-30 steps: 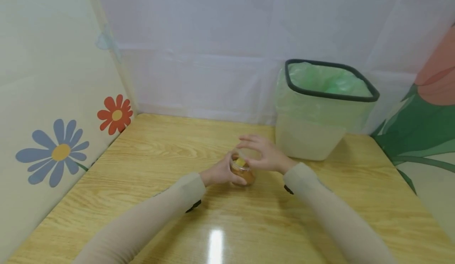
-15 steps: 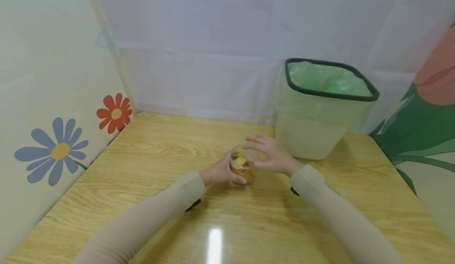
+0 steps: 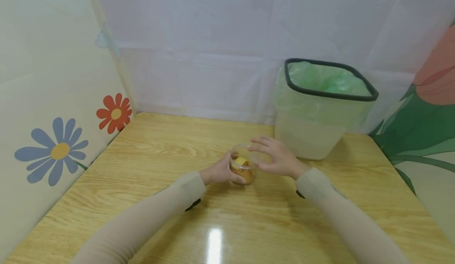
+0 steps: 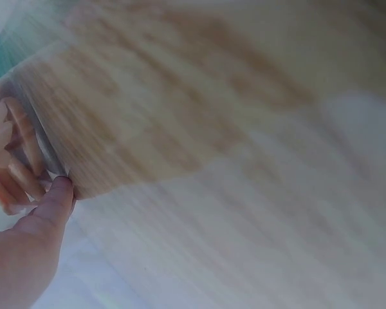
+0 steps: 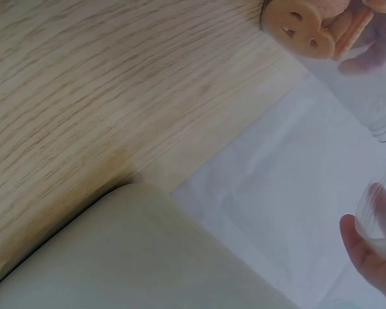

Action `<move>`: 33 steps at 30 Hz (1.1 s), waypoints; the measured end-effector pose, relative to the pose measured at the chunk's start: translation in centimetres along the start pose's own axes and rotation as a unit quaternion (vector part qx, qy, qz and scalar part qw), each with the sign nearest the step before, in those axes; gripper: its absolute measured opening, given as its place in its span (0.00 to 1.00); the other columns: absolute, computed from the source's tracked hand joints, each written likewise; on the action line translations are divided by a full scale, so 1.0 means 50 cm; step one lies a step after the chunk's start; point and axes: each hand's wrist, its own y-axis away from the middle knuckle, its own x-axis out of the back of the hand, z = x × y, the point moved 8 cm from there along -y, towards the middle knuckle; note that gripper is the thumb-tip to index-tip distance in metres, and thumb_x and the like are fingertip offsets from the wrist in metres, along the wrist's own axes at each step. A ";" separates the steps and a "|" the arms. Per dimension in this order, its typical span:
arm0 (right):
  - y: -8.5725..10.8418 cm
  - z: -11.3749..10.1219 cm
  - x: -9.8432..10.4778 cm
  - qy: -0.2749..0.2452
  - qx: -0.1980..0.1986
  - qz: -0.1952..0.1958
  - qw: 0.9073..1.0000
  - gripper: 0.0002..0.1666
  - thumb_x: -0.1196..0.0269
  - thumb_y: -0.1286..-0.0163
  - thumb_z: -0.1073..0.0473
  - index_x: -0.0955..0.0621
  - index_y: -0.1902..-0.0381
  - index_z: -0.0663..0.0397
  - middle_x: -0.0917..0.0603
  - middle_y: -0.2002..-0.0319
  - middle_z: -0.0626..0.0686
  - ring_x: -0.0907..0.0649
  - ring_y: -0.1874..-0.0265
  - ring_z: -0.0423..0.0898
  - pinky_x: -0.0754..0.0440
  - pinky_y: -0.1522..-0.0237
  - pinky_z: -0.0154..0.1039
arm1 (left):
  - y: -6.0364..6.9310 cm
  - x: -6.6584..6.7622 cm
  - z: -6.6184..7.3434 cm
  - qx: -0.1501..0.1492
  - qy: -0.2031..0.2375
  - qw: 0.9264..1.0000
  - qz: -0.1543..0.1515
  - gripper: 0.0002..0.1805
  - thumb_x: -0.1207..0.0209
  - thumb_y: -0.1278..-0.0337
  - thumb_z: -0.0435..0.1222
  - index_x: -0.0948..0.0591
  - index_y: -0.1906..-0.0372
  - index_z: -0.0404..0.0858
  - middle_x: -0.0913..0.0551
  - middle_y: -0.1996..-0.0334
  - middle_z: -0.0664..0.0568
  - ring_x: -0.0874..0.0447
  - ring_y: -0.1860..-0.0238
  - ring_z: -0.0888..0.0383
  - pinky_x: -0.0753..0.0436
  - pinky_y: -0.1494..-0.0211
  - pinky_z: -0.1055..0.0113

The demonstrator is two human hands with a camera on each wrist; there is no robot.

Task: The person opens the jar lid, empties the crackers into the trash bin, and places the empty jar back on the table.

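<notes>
A clear jar (image 3: 247,174) of orange-brown biscuits stands on the wooden table, its mouth uncovered and a yellowish piece (image 3: 240,161) on top. My left hand (image 3: 223,170) grips its left side; the left wrist view shows the thumb (image 4: 55,199) against the clear wall. In the right wrist view a biscuit (image 5: 299,29) with a smiling face shows through the jar. Just above and right of the jar mouth, my right hand (image 3: 273,157) holds a clear round lid (image 3: 244,150), tilted and apart from the rim. The right fingertips (image 5: 354,241) curl at the lid's edge.
Behind the right hand stands a pale bin (image 3: 305,133) with a dark rim and a green liner bag (image 3: 327,78). A white sheet (image 3: 199,58) backs the table (image 3: 170,137). Flower-printed panels flank both sides.
My right hand has moved a little to the right, drawing the lid away from the jar mouth and showing more of the contents. The left hand and jar stay in place.
</notes>
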 end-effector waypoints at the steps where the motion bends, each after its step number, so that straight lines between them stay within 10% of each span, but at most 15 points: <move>1: 0.003 0.001 0.000 0.003 0.000 0.001 1.000 0.23 0.34 0.43 0.61 0.18 0.48 0.58 0.22 0.42 0.62 0.25 0.42 0.63 0.30 0.41 0.63 | 0.000 0.000 -0.001 -0.001 0.001 1.000 0.000 0.56 0.26 0.54 0.39 0.50 0.26 0.34 0.44 0.29 0.37 0.40 0.32 0.41 0.38 0.31 0.46; 33: 0.066 0.018 0.024 0.023 -0.026 0.010 0.999 0.24 0.34 0.46 0.59 0.18 0.48 0.57 0.23 0.41 0.64 0.25 0.42 0.64 0.32 0.40 0.64 | 0.000 0.001 0.002 -0.003 0.009 1.000 -0.002 0.57 0.26 0.54 0.37 0.51 0.26 0.33 0.46 0.28 0.38 0.43 0.30 0.41 0.41 0.30 0.47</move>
